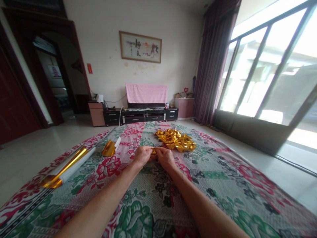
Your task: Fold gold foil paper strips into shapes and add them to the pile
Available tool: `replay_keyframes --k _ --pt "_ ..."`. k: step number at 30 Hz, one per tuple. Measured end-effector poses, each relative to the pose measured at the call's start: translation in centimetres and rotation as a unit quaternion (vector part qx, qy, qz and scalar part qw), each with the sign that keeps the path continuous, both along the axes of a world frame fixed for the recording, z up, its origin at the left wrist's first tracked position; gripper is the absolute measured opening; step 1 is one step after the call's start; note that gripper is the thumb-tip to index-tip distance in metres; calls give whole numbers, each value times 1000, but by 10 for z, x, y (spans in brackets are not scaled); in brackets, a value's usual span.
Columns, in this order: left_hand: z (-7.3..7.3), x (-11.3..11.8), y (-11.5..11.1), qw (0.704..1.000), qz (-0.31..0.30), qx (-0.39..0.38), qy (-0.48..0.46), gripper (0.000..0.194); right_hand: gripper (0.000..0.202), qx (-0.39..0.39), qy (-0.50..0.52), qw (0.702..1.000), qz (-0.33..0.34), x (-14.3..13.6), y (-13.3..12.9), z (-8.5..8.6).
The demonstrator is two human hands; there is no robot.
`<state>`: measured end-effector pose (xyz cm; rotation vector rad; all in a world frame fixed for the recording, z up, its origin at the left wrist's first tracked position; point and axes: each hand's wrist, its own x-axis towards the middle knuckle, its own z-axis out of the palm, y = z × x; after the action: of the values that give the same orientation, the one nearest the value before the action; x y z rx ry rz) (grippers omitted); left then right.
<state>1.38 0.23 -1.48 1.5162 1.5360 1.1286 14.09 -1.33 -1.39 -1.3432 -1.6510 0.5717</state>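
Observation:
Both arms reach forward over a flowered cloth [138, 178]. My left hand [143, 155] and my right hand [164, 156] meet near the middle, each with fingers pinched on a small piece of gold foil paper [154, 151]. Most of that piece is hidden by the fingers, so its exact shape does not show. Just beyond my right hand lies a heap of folded gold foil pieces [175, 140]. Left of my left hand sits a small stack of gold foil paper [109, 148] with a white underside showing.
A loosely rolled gold and white foil sheet [71, 165] lies at the cloth's left side. Beyond the cloth stands a low black TV cabinet [143, 116], with a pink towel [147, 93] draped over the screen. Large windows [260, 66] are on the right.

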Motion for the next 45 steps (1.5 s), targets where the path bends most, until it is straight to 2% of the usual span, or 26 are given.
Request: replay_keyframes --k 5,12,21,30,38,45 --pt "1 1 -1 1000 23 -8 11 30 35 1 -13 1000 -1 0 -3 3" --pt "3 2 -2 1000 1 -9 12 34 36 0 -9 1000 -8 2 0 -2" --pt "7 0 -7 1000 -20 -14 -17 31 35 8 -7 1000 4 0 -2 2" --pt "6 1 -3 1000 -13 -8 21 28 36 16 -15 1000 -19 0 0 -2" --pt "7 2 -4 998 18 -6 52 26 35 23 -26 999 5 1 -4 2" --pt "6 1 -3 998 10 0 58 26 34 11 -25 1000 1 1 -4 3"
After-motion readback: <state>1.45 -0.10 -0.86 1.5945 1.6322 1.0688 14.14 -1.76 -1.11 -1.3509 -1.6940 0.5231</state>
